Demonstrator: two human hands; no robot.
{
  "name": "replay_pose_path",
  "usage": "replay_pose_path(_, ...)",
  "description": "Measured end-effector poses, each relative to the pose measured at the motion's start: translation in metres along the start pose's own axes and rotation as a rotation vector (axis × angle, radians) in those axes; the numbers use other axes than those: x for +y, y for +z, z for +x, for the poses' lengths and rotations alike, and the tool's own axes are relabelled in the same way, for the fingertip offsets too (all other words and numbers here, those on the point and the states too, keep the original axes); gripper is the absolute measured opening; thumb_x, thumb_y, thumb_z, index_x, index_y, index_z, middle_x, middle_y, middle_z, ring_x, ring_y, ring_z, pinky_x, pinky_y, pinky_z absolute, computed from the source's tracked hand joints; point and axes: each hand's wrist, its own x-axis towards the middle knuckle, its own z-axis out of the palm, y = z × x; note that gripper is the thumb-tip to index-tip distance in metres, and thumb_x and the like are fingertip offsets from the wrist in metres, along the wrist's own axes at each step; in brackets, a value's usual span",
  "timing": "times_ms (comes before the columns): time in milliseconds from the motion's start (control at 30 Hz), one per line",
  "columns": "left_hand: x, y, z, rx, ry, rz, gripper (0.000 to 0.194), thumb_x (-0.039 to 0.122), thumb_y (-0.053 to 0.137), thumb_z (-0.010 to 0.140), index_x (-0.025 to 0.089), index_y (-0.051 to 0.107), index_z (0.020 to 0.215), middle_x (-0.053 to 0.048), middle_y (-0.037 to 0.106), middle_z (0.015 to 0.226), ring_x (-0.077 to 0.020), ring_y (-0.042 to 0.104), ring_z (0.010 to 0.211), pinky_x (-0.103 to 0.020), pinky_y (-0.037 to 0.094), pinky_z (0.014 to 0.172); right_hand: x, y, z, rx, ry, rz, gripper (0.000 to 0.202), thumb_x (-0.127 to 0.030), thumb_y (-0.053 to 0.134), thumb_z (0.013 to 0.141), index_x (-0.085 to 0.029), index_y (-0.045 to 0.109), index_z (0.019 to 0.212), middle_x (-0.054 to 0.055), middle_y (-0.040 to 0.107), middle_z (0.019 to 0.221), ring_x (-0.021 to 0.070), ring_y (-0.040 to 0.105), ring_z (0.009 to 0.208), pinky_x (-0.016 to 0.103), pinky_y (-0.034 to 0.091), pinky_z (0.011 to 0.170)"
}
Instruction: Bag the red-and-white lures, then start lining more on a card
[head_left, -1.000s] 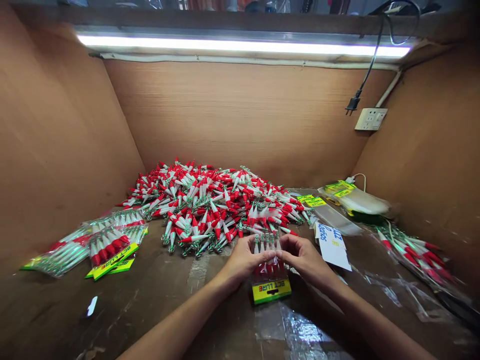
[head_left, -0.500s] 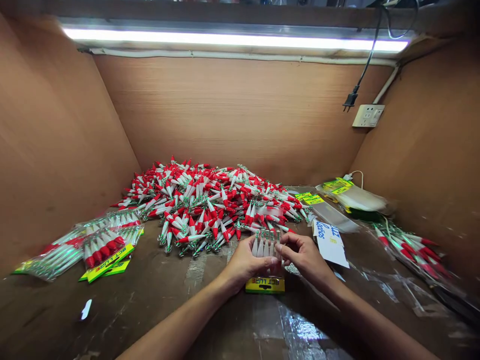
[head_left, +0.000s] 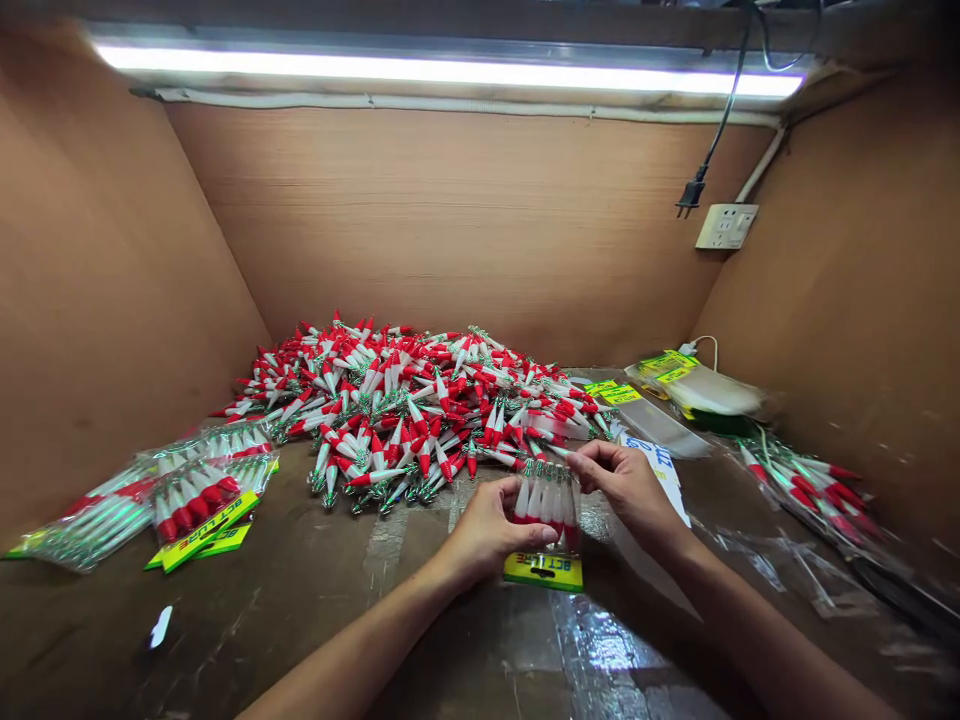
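My left hand is closed around a clear packet of squid jigs, thumb across its front. The jigs stand in a row, green hook ends up and red ends down, above a yellow-and-green header card facing me. Just right of the packet's top, my right hand pinches the narrow end of a white squid jig at the front edge of the pile. Its fingers partly hide that end. Behind both hands spreads a big heap of loose red-and-white squid jigs.
Filled packets lie at the left, and more jigs at the right. Flat bags with yellow headers and a handwritten white paper sit back right. A plug hangs near a wall socket.
My right hand has moved off the packet, up and right to the pile's edge. The packet, in my left hand, shows more of its jigs. The view has shifted slightly.
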Motion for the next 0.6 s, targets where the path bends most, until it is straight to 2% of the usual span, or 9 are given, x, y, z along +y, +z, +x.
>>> replay_pose_path(67, -0.001, 0.001, 0.0, -0.015, -0.033, -0.066, 0.054, 0.035, 0.088, 0.066, 0.005, 0.064, 0.104, -0.016, 0.066, 0.102, -0.0227, 0.063, 0.085, -0.029, 0.05, 0.075, 0.004, -0.002, 0.001, 0.036, 0.008, 0.044, 0.046, -0.047, 0.079, 0.103, -0.009, 0.065, 0.081, 0.005, 0.05, 0.073, 0.0221, 0.046, 0.062, 0.022, 0.037, 0.057)
replay_pose_path(233, -0.001, -0.001, 0.002, 0.08, 0.018, -0.087, 0.052, 0.036, 0.088, 0.067, 0.006, 0.063, 0.1, -0.013, 0.067, 0.098, -0.0179, 0.062, 0.081, -0.025, 0.048, 0.074, 0.012, -0.005, 0.001, 0.062, 0.141, 0.26, 0.047, -0.047, 0.09, 0.093, -0.008, 0.064, 0.089, 0.008, 0.051, 0.082, 0.0224, 0.044, 0.067, 0.02, 0.041, 0.059)
replay_pose_path(300, -0.001, -0.001, 0.002, 0.088, 0.021, -0.062, 0.052, 0.036, 0.089, 0.066, 0.006, 0.064, 0.1, -0.013, 0.067, 0.097, -0.0181, 0.062, 0.081, -0.025, 0.048, 0.073, 0.012, -0.004, 0.002, 0.05, 0.148, 0.24, 0.045, -0.048, 0.086, 0.094, -0.008, 0.064, 0.092, 0.008, 0.052, 0.085, 0.0235, 0.046, 0.071, 0.021, 0.042, 0.06)
replay_pose_path(433, -0.001, -0.002, 0.002, 0.039, -0.026, -0.032, 0.057, 0.038, 0.089, 0.065, 0.006, 0.063, 0.105, -0.015, 0.067, 0.102, -0.0231, 0.064, 0.086, -0.029, 0.051, 0.076, 0.006, -0.002, 0.003, -0.013, 0.067, 0.078, 0.044, -0.051, 0.076, 0.101, -0.008, 0.068, 0.094, 0.007, 0.052, 0.084, 0.0238, 0.046, 0.07, 0.021, 0.04, 0.059)
replay_pose_path(600, 0.008, -0.003, 0.002, 0.052, -0.01, -0.078, 0.061, 0.046, 0.081, 0.076, 0.007, 0.061, 0.118, -0.017, 0.063, 0.115, -0.0244, 0.061, 0.1, -0.031, 0.048, 0.088, 0.006, 0.0, 0.0, -0.097, 0.077, 0.068, 0.045, -0.05, 0.079, 0.1, -0.008, 0.068, 0.086, 0.007, 0.052, 0.079, 0.0238, 0.046, 0.067, 0.022, 0.036, 0.057)
